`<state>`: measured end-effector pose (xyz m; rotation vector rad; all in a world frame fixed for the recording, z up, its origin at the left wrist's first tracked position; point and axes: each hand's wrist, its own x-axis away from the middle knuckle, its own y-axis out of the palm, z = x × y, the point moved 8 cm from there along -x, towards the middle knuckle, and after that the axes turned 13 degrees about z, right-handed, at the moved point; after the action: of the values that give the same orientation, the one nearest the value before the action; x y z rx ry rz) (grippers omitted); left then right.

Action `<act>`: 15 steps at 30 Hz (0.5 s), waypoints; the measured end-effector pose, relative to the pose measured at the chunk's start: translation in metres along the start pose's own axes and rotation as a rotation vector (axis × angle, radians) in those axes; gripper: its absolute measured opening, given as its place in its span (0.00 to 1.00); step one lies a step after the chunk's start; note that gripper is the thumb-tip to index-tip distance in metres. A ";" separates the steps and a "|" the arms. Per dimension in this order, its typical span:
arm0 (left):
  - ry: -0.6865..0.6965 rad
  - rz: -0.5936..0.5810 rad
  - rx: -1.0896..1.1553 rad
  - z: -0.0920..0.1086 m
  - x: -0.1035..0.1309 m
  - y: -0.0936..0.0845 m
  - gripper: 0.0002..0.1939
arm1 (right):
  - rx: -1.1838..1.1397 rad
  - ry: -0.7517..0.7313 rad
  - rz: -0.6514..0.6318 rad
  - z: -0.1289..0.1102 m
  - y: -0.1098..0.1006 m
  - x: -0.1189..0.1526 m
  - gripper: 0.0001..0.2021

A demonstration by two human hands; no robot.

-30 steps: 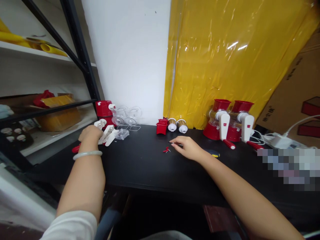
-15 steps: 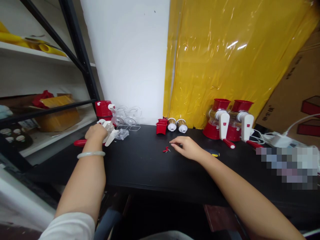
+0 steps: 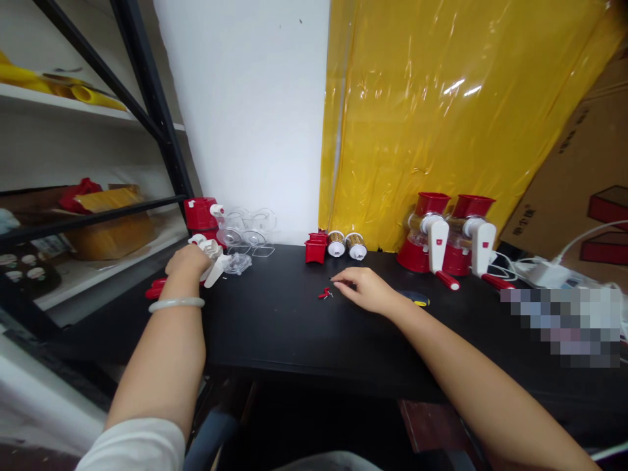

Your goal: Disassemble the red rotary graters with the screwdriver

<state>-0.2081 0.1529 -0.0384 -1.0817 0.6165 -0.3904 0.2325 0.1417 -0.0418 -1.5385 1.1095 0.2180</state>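
My left hand reaches into a group of white crank handles with red grips at the table's left side; its fingers are hidden behind the back of the hand. Near the table's middle, my right hand has thumb and forefinger pinched together. A tiny dark thing shows at those fingertips, too small to name. Just left of them lie small red pieces with thin, shiny bits like screws. To the right of my right wrist is a screwdriver-like dark blue and yellow handle, partly covered by the forearm.
Behind my left hand stand red housings and clear plastic parts. A red hopper and two metal grater drums sit at the back middle. Two assembled rotary graters stand right, beside a white power strip.
The left hand has shifted very slightly among the crank handles. The right hand keeps its pinch in nearly the same spot, and the whole view has moved a little.
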 end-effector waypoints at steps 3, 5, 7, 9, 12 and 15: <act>0.002 0.004 0.001 0.001 0.001 -0.001 0.36 | -0.002 -0.003 0.005 -0.001 -0.001 0.000 0.10; 0.011 0.009 -0.001 0.000 0.001 -0.001 0.36 | 0.003 -0.004 0.004 -0.001 -0.001 0.000 0.10; 0.032 0.012 -0.001 0.000 0.001 -0.001 0.35 | 0.007 -0.003 -0.002 -0.001 0.000 -0.001 0.10; 0.050 0.015 -0.004 0.000 0.001 0.000 0.35 | 0.008 -0.003 -0.006 -0.002 0.000 -0.001 0.10; 0.062 0.029 -0.008 -0.001 0.000 0.000 0.35 | 0.005 -0.002 -0.003 -0.002 0.000 -0.001 0.10; 0.053 0.036 0.005 -0.002 -0.003 0.002 0.37 | 0.008 0.000 -0.005 -0.001 0.000 -0.001 0.10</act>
<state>-0.2118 0.1538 -0.0403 -1.0569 0.6809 -0.3904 0.2314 0.1412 -0.0410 -1.5343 1.1054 0.2100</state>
